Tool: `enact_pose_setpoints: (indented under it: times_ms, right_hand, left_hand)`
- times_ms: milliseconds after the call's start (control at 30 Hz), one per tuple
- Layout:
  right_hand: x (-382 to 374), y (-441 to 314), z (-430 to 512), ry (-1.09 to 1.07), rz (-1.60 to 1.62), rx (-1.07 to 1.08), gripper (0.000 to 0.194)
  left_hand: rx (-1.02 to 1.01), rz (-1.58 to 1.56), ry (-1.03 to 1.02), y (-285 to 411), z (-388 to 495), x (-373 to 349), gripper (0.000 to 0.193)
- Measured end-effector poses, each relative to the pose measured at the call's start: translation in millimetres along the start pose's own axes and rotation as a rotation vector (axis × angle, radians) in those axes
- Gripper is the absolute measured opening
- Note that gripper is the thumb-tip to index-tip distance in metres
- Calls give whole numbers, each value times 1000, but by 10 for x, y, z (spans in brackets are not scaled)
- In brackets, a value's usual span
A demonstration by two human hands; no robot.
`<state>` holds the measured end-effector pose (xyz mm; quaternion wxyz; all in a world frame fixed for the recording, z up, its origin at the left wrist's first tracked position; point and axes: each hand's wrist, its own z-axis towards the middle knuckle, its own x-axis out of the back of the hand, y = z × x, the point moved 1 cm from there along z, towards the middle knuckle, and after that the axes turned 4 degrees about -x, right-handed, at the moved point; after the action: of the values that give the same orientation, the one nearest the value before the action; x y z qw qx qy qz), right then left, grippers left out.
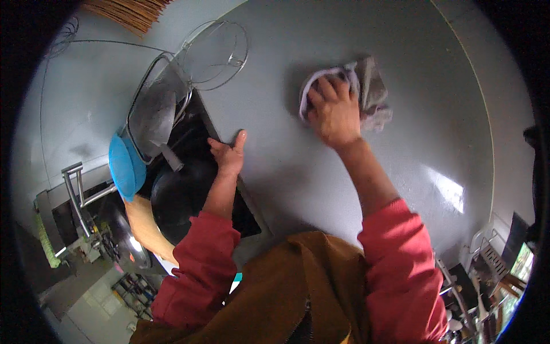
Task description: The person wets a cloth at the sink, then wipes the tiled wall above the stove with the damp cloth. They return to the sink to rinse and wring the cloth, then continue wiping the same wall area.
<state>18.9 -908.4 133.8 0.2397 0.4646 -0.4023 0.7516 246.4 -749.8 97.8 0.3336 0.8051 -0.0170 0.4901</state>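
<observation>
Under my right hand (333, 107) is a bunched cloth (371, 88), pressed flat against a smooth grey metal surface (296, 185); the fingers are bent into its folds. My left hand (230, 150) rests at the edge of that surface, thumb and fingers spread, with nothing in it. Just left of the left hand lies a dark recess holding a large black wok or pan (184, 198). A metal scoop or ladle-like vessel (154, 114) leans above the recess, and a round wire ring stand (219, 56) stands beyond it.
A blue plastic bowl or colander (126, 165) is at the left, beside a folding metal faucet (79, 193). Bundled brown bristles (129, 13) show at the top left. A pan lid (129, 241) lies lower left. Racked utensils (485, 275) stand at the lower right.
</observation>
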Motion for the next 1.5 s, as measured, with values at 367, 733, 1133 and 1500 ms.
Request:
enact_pose_setpoints:
  times_ms: [367, 733, 1133, 1500]
  right_hand:
    - [329, -16, -645, -37, -103, -38, 45]
    - [-338, 583, 1795, 37, -373, -409, 48]
    - [-833, -135, 2994, -39, -321, -316, 45]
    - [-920, 127, 2827, 115, -12, 431, 28]
  left_hand:
    - [-6, -76, 32, 103, -74, 16, 115]
    - [-48, -212, 94, 97, -179, -6, 109]
    - [98, -174, -23, 150, -248, 51, 111]
    - [2, -197, 26, 123, -243, 29, 109]
